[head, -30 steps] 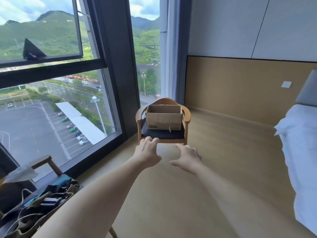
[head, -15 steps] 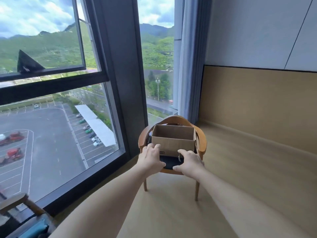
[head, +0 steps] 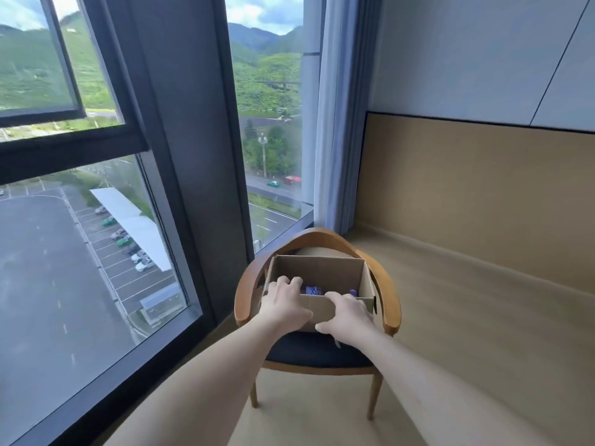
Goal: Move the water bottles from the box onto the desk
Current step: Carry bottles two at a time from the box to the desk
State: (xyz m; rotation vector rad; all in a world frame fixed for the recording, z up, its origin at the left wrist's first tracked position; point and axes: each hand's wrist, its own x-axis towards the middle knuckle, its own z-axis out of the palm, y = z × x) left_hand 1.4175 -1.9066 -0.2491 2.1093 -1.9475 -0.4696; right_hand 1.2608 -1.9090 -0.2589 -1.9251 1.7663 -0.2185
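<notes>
Open cardboard box (head: 322, 275) standing on the dark seat cushion of a wooden armchair (head: 391, 304), which sits on the pale floor just beside the tall window (head: 96, 220) and in front of a blue-grey curtain (head: 335, 123). Inside the box, low against its near wall, two purple-labelled shapes are visible: one (head: 314, 290) towards the window side and one (head: 353, 291) towards the far-from-window side; these appear to be the water bottles, though only small parts show above the rim. Left hand (head: 283, 304): at the box's near corner on the window side, fingers curled over the top edge and reaching inside, thumb on the outer face, so that it grips the cardboard wall. Right hand (head: 346, 313): at the near wall's other end, fingers bent over the rim and palm against the outer face, likewise gripping the box. Both bottle labels lie just behind the two sets of fingers, between the hands; neither hand touches them. Both forearms reach in from the viewer's side of the chair
</notes>
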